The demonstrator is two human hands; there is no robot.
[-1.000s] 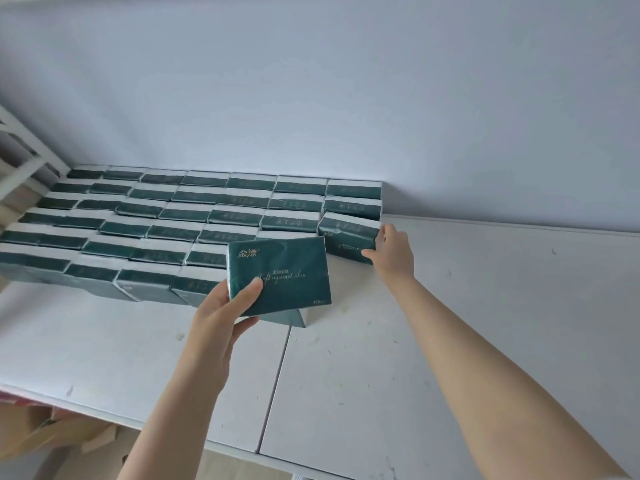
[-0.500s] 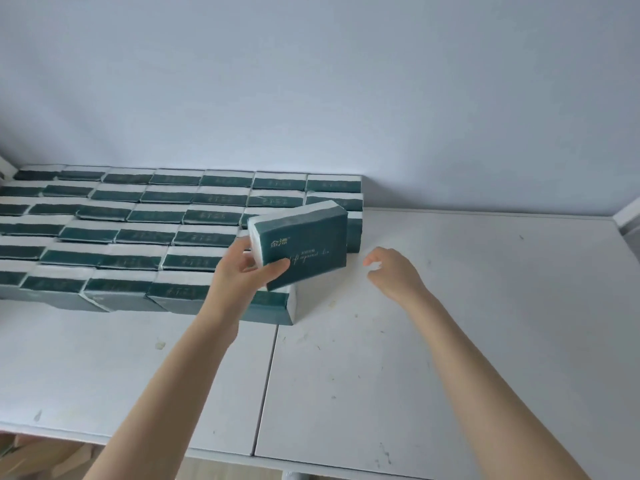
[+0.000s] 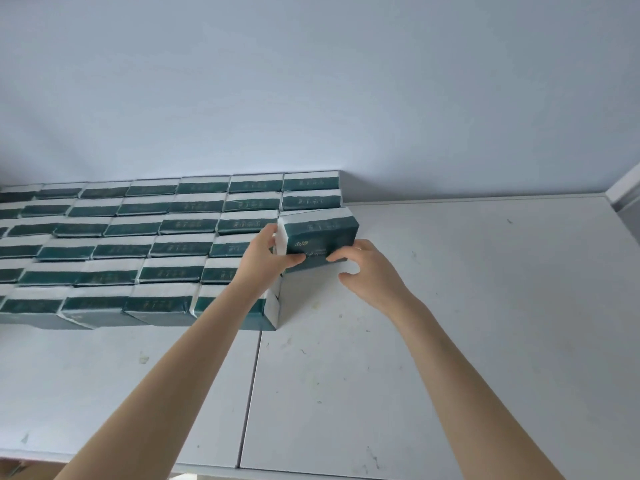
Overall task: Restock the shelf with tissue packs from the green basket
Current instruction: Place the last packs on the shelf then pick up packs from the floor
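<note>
A dark green and white tissue pack (image 3: pixel 320 235) sits at the right end of the fourth row of packs on the white shelf (image 3: pixel 450 306). My left hand (image 3: pixel 265 252) grips its left end, thumb on the front face. My right hand (image 3: pixel 372 271) touches the pack's lower right front with its fingertips, fingers curled. Several rows of the same tissue packs (image 3: pixel 166 244) fill the left half of the shelf. The green basket is out of view.
A pale wall (image 3: pixel 311 81) rises behind the shelf. A seam (image 3: pixel 254 375) splits the shelf boards. A white upright post (image 3: pixel 625 188) stands at the far right corner. The shelf's front edge runs along the bottom.
My left hand has carried the pack back and right, down onto the end of the row. My right hand has come in from beside it and now touches the pack's front.
</note>
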